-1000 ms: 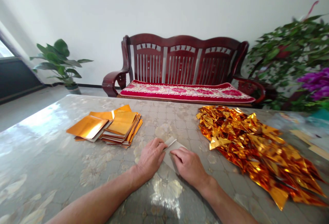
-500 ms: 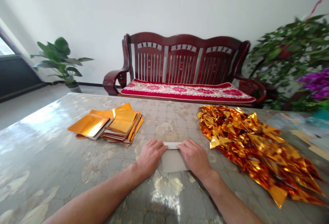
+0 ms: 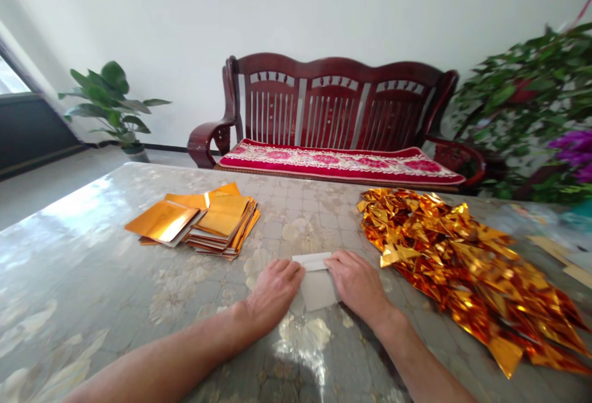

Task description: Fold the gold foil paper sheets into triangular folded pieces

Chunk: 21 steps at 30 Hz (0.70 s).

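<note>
A small sheet of paper (image 3: 319, 292), pale grey side up, lies on the table in front of me. A narrow white strip is folded over along its far edge. My left hand (image 3: 277, 287) is closed at the paper's left edge, fingertips at the near side of the fold. At the right end of the strip, my right hand (image 3: 358, 283) pinches the paper between thumb and fingers. To the left lies a stack of gold foil paper sheets (image 3: 224, 218). A heap of folded gold foil pieces (image 3: 444, 255) spreads out on the right.
The table (image 3: 198, 341) has a shiny, flower-patterned cover. Past its far edge stands a dark red wooden bench (image 3: 333, 98) with a red floral cushion (image 3: 342, 161). Potted plants (image 3: 111, 101) flank it. Clear plastic (image 3: 527, 218) and tan strips (image 3: 555, 252) lie far right.
My left hand has slid slightly down and off the strip's left end, so more of the folded strip shows. The paper has turned a little; my right hand stays on its end.
</note>
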### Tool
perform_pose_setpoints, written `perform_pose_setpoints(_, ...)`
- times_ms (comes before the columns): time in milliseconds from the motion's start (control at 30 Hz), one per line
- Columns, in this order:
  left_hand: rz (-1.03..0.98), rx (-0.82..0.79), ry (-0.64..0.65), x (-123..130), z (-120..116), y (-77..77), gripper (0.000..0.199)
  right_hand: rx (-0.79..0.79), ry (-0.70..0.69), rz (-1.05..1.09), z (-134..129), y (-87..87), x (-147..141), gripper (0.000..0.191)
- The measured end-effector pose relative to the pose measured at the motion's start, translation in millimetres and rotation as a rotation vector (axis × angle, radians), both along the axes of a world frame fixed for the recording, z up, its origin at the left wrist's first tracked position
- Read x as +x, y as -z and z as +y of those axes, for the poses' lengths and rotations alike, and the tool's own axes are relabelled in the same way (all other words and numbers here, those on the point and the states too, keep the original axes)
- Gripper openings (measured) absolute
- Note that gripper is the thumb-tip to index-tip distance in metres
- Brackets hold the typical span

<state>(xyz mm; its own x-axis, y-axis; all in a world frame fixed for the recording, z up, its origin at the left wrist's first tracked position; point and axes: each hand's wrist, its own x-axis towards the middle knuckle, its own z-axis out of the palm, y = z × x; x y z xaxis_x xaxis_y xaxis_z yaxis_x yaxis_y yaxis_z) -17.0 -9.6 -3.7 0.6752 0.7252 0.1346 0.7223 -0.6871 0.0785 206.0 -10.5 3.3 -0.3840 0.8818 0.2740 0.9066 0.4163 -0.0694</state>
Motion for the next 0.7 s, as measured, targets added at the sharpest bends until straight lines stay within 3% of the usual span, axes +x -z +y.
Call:
perform_pose_setpoints(100,0.017,-0.003,-0.005,4,-4,0.8,0.026,-0.065,-0.044,0.071,1,-2.9,9,0.023)
perform_pose_setpoints(233,-0.012,-0.026,0.017,1,3,1.8,0.026,-0.218,-0.143,0.124,-1,-11.5,25,0.051)
perform_pose_setpoints(300,-0.014,-0.047,0.017,-1,7,0.2,0.026,-0.262,-0.181,0.092,-2,-15.1,28,0.054)
perform_pose_setpoints(700,-0.046,-0.077,-0.018,3,-13,-19.1,0.023,-0.079,-0.152,0.019,-7,-7.5,10,0.016)
